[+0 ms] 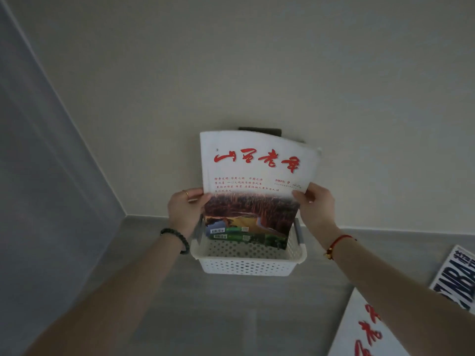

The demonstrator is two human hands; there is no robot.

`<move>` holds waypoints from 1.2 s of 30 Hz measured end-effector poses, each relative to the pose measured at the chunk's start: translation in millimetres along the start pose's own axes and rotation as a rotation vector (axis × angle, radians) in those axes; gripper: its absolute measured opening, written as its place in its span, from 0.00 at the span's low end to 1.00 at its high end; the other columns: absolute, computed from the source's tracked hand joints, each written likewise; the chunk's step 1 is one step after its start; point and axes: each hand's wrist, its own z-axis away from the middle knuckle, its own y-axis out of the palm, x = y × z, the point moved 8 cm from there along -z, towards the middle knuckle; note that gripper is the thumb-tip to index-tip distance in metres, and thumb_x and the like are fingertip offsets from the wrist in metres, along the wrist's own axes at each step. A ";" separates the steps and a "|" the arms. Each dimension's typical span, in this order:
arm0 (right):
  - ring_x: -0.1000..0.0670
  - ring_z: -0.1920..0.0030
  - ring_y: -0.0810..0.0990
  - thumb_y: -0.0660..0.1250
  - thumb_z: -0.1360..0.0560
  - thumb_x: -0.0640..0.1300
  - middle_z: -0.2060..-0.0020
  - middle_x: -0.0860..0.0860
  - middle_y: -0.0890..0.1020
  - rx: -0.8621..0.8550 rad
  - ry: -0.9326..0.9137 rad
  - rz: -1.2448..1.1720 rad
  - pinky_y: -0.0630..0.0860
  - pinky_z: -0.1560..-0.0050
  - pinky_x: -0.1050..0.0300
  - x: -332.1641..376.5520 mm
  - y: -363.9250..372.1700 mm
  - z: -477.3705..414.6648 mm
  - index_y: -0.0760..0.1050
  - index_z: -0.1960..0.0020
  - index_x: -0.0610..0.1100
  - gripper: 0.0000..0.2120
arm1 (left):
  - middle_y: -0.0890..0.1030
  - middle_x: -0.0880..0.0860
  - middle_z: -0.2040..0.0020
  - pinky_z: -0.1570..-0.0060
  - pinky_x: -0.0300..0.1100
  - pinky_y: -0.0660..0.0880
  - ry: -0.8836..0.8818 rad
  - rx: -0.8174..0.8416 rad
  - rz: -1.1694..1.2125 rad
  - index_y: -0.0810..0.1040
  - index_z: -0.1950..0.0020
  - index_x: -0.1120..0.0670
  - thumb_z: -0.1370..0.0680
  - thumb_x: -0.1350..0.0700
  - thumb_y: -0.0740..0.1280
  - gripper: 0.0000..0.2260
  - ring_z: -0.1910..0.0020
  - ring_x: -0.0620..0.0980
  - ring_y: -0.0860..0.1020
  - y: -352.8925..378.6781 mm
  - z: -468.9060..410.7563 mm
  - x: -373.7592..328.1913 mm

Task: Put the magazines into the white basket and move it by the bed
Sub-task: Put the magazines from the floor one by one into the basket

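A white magazine (254, 176) with red calligraphy and a forest photo stands upright, its lower end inside the white perforated basket (248, 265) on the grey floor by the wall. My left hand (183, 209) grips its left edge and my right hand (316, 206) grips its right edge, both above the basket's rim. Further magazines seem to stand behind it; I see their edges fanned at the top right. Another white magazine with red lettering (365, 330) lies on the floor at lower right, partly under my right forearm. A magazine with large dark letters (460, 276) lies beyond it.
The basket sits against a pale wall (257, 73). A dark plate on the wall (259, 131) peeks out above the magazine. A grey-blue wall (38, 176) closes the corner on the left. Bare grey floor (231, 317) lies between my arms.
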 end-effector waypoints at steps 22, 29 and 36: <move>0.47 0.49 0.75 0.61 0.25 0.41 0.51 0.51 0.74 -0.048 0.019 -0.114 0.73 0.52 0.53 -25.7 41.5 -16.8 0.63 0.47 0.52 0.10 | 0.74 0.55 0.36 0.37 0.48 0.69 0.026 0.197 -0.137 0.64 0.31 0.54 0.21 0.58 0.55 0.18 0.38 0.53 0.72 43.7 -15.6 38.6; 0.43 0.42 0.75 0.62 0.25 0.44 0.40 0.46 0.76 0.188 -0.005 0.093 0.73 0.42 0.45 -25.2 34.3 -23.8 0.63 0.35 0.44 0.20 | 0.76 0.55 0.38 0.41 0.43 0.70 0.071 0.120 -0.157 0.67 0.32 0.56 0.21 0.59 0.57 0.17 0.39 0.53 0.74 39.5 -8.0 30.5; 0.47 0.46 0.75 0.67 0.28 0.43 0.38 0.45 0.72 0.183 0.026 0.152 0.73 0.52 0.56 -51.4 -54.1 9.9 0.60 0.31 0.47 0.28 | 0.69 0.57 0.32 0.40 0.38 0.66 0.111 -0.043 -0.040 0.61 0.30 0.57 0.22 0.58 0.59 0.21 0.38 0.52 0.71 22.3 41.7 18.2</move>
